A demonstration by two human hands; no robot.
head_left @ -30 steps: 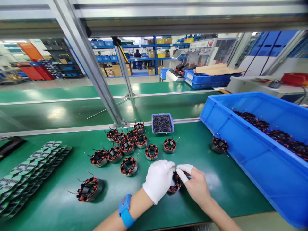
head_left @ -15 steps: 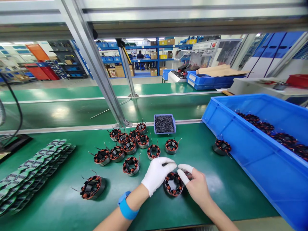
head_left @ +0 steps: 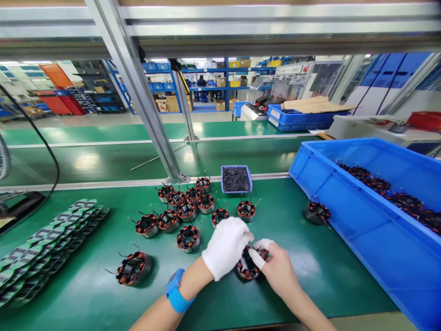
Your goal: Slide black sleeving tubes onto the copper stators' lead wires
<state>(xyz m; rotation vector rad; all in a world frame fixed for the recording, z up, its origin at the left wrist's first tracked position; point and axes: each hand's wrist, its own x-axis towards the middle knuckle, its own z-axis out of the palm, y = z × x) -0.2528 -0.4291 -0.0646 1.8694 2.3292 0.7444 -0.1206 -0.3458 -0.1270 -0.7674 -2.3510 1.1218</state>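
Observation:
My left hand, in a white glove with a blue watch at the wrist, curls over a round copper-wound stator lying on the green mat. My right hand is bare except for a white cot on one finger, and it pinches the stator's right rim. Both hands are closed on this one stator, which they partly hide. Several more stators stand in a cluster just beyond my hands. One lies alone to the left and one to the right.
A large blue bin holding several stators fills the right side. A small blue tray of dark pins sits behind the cluster. Stacked green circuit boards lie at left. A slanted aluminium post rises from the bench.
My left hand has moved back over the stator, covering most of it, and both hands have shifted slightly toward me. The view has drifted a little.

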